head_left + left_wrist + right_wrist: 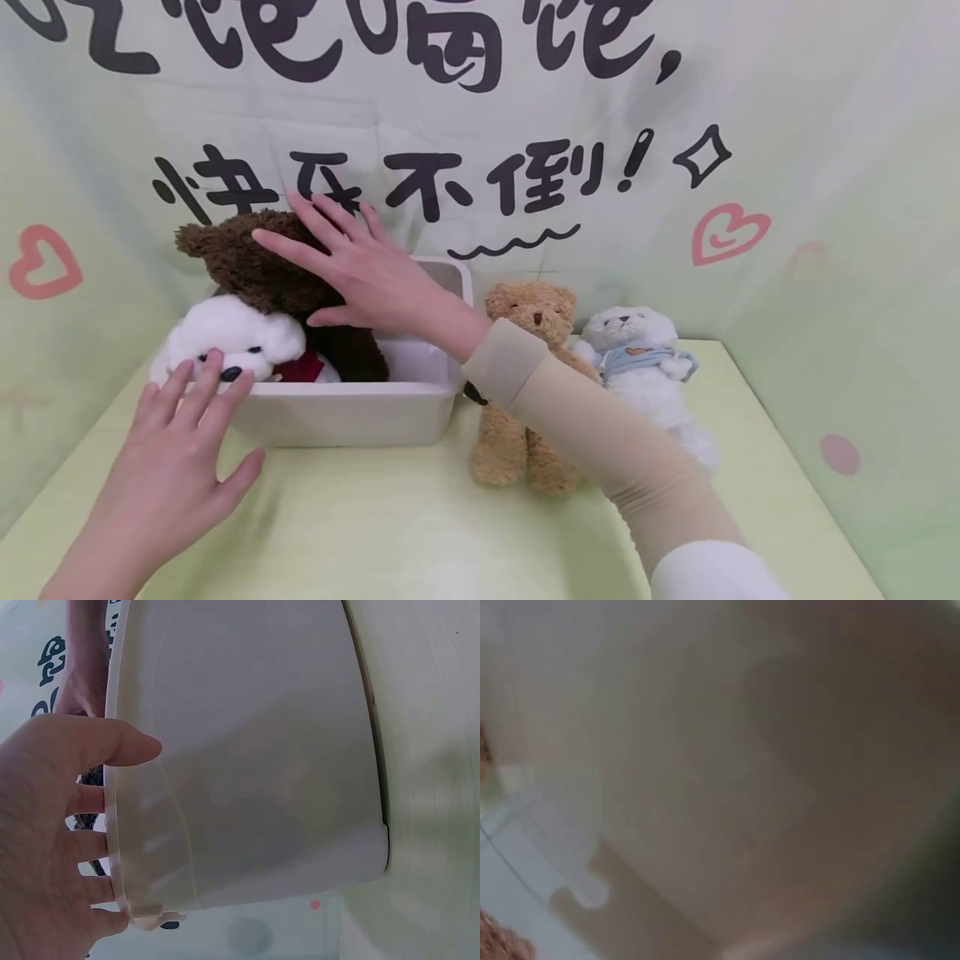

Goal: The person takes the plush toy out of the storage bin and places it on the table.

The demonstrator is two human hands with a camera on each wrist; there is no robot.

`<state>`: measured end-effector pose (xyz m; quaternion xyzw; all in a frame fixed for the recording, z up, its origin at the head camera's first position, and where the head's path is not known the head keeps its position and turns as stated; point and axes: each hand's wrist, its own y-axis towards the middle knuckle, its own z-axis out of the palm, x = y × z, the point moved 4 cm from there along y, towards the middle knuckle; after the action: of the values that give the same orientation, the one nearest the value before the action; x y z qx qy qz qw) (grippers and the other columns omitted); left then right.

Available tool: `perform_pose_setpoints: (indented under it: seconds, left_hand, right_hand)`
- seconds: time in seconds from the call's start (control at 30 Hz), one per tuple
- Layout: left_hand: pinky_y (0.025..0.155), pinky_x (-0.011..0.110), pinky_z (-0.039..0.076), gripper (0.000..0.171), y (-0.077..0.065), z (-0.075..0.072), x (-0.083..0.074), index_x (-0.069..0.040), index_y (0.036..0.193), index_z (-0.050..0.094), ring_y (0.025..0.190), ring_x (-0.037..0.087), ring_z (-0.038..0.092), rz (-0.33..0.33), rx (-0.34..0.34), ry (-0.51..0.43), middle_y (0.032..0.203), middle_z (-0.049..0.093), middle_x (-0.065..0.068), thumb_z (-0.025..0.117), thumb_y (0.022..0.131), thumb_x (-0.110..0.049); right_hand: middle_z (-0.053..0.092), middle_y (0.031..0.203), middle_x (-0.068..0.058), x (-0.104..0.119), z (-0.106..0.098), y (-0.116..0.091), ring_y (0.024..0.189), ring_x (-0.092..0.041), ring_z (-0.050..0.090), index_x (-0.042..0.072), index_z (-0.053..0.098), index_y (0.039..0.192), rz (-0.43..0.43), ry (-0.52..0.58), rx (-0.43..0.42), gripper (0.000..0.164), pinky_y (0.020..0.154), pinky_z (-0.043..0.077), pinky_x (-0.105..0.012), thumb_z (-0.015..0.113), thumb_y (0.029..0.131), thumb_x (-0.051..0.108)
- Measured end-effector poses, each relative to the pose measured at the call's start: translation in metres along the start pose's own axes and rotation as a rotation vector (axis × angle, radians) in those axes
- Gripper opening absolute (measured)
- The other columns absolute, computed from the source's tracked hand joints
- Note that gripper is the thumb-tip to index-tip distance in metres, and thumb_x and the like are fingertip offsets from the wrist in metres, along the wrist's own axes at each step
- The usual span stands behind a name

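A white plastic bin (360, 417) stands on the table against the backdrop. Inside, at its left end, sit a dark brown plush bear (243, 258) and a white plush dog (232, 321) with a bit of red cloth. My right hand (367, 275) lies over the brown bear, fingers spread and straight. At the front left rim is my left hand (168, 458), its extended fingers over the dog's face. In the left wrist view, the thumb (135, 746) lies along the bin's outer wall, while the fingertips meet the rim. Blur fills most of the right wrist view.
A tan teddy bear (501, 446) sits right of the bin, partly behind my right forearm. Beside it leans a white plush bear (637, 379) wearing light blue. Behind the pale table (360, 533) hangs a cloth backdrop (420, 117) with dark lettering.
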<state>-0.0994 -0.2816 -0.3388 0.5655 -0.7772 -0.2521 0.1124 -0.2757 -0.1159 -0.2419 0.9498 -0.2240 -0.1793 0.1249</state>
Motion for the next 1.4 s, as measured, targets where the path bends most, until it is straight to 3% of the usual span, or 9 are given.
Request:
perform_pose_setpoints:
  seconds: [0.17, 0.23, 0.33, 0.57, 0.6, 0.9, 1.13, 1.27, 1.4]
  left_hand:
    - [0.117, 0.071, 0.008, 0.085, 0.003, 0.001, -0.004, 0.004, 0.143, 0.048, 0.143, 0.058, 0.025, 0.003, -0.006, 0.021, 0.152, 0.037, 0.038, 0.034, 0.098, -0.067]
    - [0.116, 0.071, 0.008, 0.077, 0.003, 0.001, -0.004, 0.004, 0.142, 0.049, 0.142, 0.059, 0.026, 0.000, -0.006, 0.021, 0.151, 0.037, 0.039, 0.047, 0.096, -0.058]
    - [0.116, 0.072, 0.009, 0.076, 0.003, 0.000, -0.004, 0.004, 0.143, 0.049, 0.142, 0.059, 0.027, -0.001, 0.000, 0.021, 0.152, 0.037, 0.039, 0.068, 0.082, -0.037]
    - [0.117, 0.070, 0.009, 0.080, 0.004, 0.000, -0.004, 0.003, 0.143, 0.049, 0.145, 0.056, 0.025, -0.008, 0.018, 0.016, 0.151, 0.038, 0.039, 0.072, 0.074, -0.029]
    - [0.117, 0.070, 0.009, 0.084, 0.005, -0.001, -0.004, 0.003, 0.144, 0.048, 0.145, 0.056, 0.025, -0.009, 0.022, 0.013, 0.152, 0.037, 0.038, 0.074, 0.068, -0.024]
    - [0.120, 0.065, 0.002, 0.086, 0.002, -0.002, 0.000, 0.002, 0.147, 0.046, 0.150, 0.052, 0.016, -0.014, 0.057, -0.003, 0.156, 0.032, 0.037, 0.073, 0.068, -0.019]
    - [0.119, 0.066, -0.002, 0.089, 0.000, -0.004, 0.005, 0.001, 0.150, 0.042, 0.153, 0.048, 0.010, -0.011, 0.079, -0.026, 0.161, 0.025, 0.034, 0.073, 0.069, -0.015]
    - [0.117, 0.069, -0.001, 0.088, 0.001, -0.005, 0.005, 0.002, 0.149, 0.044, 0.153, 0.048, 0.010, -0.009, 0.074, -0.063, 0.161, 0.025, 0.033, 0.074, 0.067, -0.012]
    - [0.115, 0.072, -0.001, 0.087, 0.002, -0.003, 0.003, 0.003, 0.146, 0.046, 0.152, 0.051, 0.012, -0.010, 0.070, -0.099, 0.159, 0.027, 0.036, 0.075, 0.065, -0.009]
  right_hand:
    - [-0.010, 0.172, -0.007, -0.003, 0.001, 0.005, 0.157, -0.025, -0.002, 0.035, 0.009, 0.166, 0.000, 0.023, 0.037, 0.101, 0.123, 0.013, -0.053, 0.062, 0.088, 0.070]
    - [-0.010, 0.172, -0.008, -0.007, -0.001, 0.007, 0.157, -0.026, 0.000, 0.035, 0.007, 0.166, 0.004, 0.039, 0.062, 0.102, 0.123, 0.013, -0.054, 0.062, 0.088, 0.070]
    - [-0.007, 0.172, -0.009, -0.013, -0.008, 0.012, 0.157, -0.027, 0.002, 0.035, 0.007, 0.166, 0.018, 0.051, 0.087, 0.102, 0.122, 0.015, -0.055, 0.062, 0.087, 0.071]
    - [-0.009, 0.172, -0.002, -0.017, -0.017, 0.032, 0.157, -0.023, 0.000, 0.042, 0.002, 0.164, 0.053, 0.102, 0.159, 0.103, 0.123, 0.017, -0.049, 0.062, 0.086, 0.072]
    - [-0.009, 0.172, -0.002, -0.015, -0.016, 0.035, 0.157, -0.022, 0.000, 0.043, 0.002, 0.164, 0.051, 0.109, 0.174, 0.103, 0.123, 0.017, -0.049, 0.063, 0.086, 0.072]
    - [-0.008, 0.172, -0.002, 0.011, 0.000, 0.050, 0.156, -0.024, 0.006, 0.047, 0.003, 0.163, -0.020, 0.070, 0.230, 0.105, 0.119, 0.029, -0.046, 0.068, 0.084, 0.068]
    - [-0.001, 0.173, -0.002, 0.014, -0.004, 0.055, 0.154, -0.025, 0.017, 0.049, 0.002, 0.163, -0.071, -0.073, 0.216, 0.104, 0.111, 0.041, -0.047, 0.066, 0.084, 0.071]
    - [0.002, 0.173, -0.001, 0.015, -0.005, 0.060, 0.153, -0.025, 0.023, 0.049, 0.004, 0.163, -0.077, -0.060, 0.233, 0.101, 0.111, 0.042, -0.043, 0.065, 0.085, 0.071]
    - [0.008, 0.172, -0.001, 0.018, -0.003, 0.062, 0.149, -0.028, 0.031, 0.050, 0.009, 0.162, -0.080, -0.021, 0.248, 0.092, 0.108, 0.045, -0.041, 0.067, 0.091, 0.058]
